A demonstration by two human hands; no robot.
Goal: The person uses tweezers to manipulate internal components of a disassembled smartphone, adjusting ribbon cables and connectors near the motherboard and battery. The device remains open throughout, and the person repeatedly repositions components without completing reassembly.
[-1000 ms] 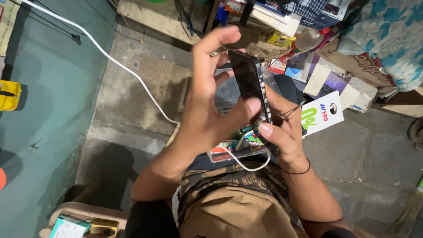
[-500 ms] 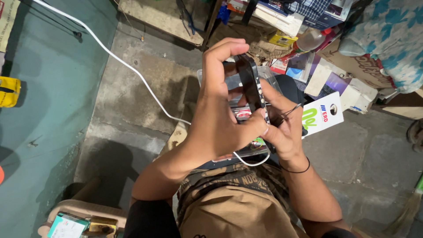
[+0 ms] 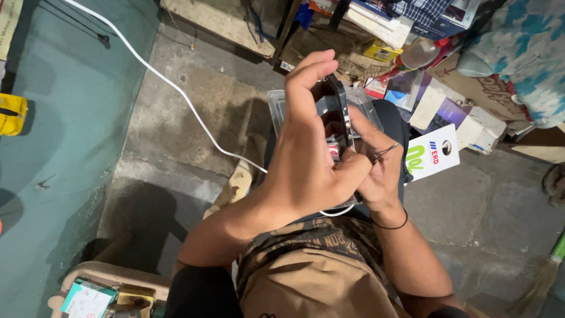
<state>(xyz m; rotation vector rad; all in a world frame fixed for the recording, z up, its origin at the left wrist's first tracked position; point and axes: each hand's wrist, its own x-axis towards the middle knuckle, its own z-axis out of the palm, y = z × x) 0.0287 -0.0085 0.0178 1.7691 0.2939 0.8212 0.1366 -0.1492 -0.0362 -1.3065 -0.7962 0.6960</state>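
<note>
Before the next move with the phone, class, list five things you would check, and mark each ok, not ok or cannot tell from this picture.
1. The left hand grips the black phone firmly, fingers curled over its top: ok.
2. The right hand is at the phone's edge with a thin metal tool: ok.
3. The tool tip is seated where it should be: cannot tell, the left hand hides it.
4. The clear plastic box sits under the phone to catch a dropped part: ok.
5. The white cable lies away from both hands: cannot tell, it runs out of sight under the left arm.
</note>
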